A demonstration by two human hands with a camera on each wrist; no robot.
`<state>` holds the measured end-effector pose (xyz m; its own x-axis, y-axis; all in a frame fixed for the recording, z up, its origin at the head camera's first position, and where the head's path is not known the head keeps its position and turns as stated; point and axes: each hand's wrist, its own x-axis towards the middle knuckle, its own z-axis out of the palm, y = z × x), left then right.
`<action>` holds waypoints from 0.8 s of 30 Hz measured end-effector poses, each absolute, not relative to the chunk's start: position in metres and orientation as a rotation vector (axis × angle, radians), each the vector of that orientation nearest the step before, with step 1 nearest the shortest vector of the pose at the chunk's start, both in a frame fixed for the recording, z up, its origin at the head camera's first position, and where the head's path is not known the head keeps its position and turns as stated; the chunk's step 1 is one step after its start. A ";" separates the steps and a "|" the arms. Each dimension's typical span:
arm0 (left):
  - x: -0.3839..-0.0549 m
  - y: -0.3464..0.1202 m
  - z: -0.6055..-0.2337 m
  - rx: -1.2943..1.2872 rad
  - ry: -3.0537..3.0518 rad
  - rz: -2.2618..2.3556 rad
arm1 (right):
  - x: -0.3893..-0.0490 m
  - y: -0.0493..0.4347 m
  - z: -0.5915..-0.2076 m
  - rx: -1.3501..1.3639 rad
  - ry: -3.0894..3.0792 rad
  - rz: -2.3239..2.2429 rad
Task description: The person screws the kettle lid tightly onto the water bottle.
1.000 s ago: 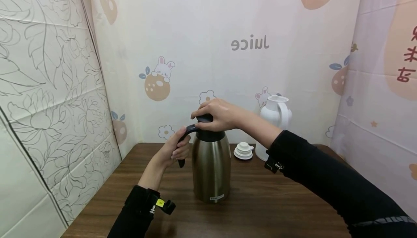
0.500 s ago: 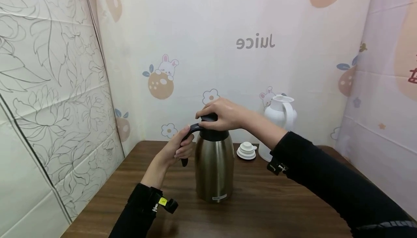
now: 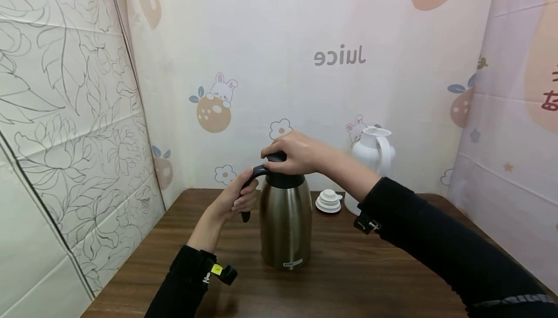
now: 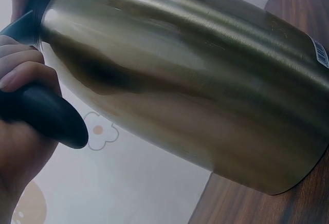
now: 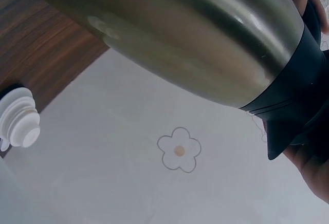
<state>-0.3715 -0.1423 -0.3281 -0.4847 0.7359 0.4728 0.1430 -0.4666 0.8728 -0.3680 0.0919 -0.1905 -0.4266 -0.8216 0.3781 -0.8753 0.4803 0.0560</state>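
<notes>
Gold flask (image 3: 285, 226) stood upright on the worktop (image 3: 357, 265), the left hand (image 3: 233, 198) curled round its black handle (image 3: 246, 217), the right hand (image 3: 297, 153) gripping the black lid (image 3: 276, 157) with bent fingers. A white stopper (image 3: 328, 201) lay behind it to the right; beside that, a white jug (image 3: 365, 154) stood partly hidden by the right forearm (image 3: 348, 173). Only the right wrist view showed the flask's pointed spout (image 5: 279, 137).

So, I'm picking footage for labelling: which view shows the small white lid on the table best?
The head view: the white lid shows whole there, beside the white jug. The right wrist view has it at its left edge, partly cut off; the left wrist view doesn't show it.
</notes>
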 end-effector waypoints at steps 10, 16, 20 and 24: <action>-0.369 -0.142 -0.329 1.265 1.310 2.024 | -0.356 0.081 -0.189 1.269 -2.479 0.243; -0.369 -0.141 -0.330 1.283 1.316 2.019 | -0.348 0.074 -0.191 1.131 -2.522 0.219; -0.369 -0.141 -0.330 1.276 1.328 2.019 | -0.342 0.070 -0.192 1.021 -2.553 0.211; -0.369 -0.142 -0.329 1.265 1.337 2.032 | -0.337 0.064 -0.192 0.893 -2.569 0.204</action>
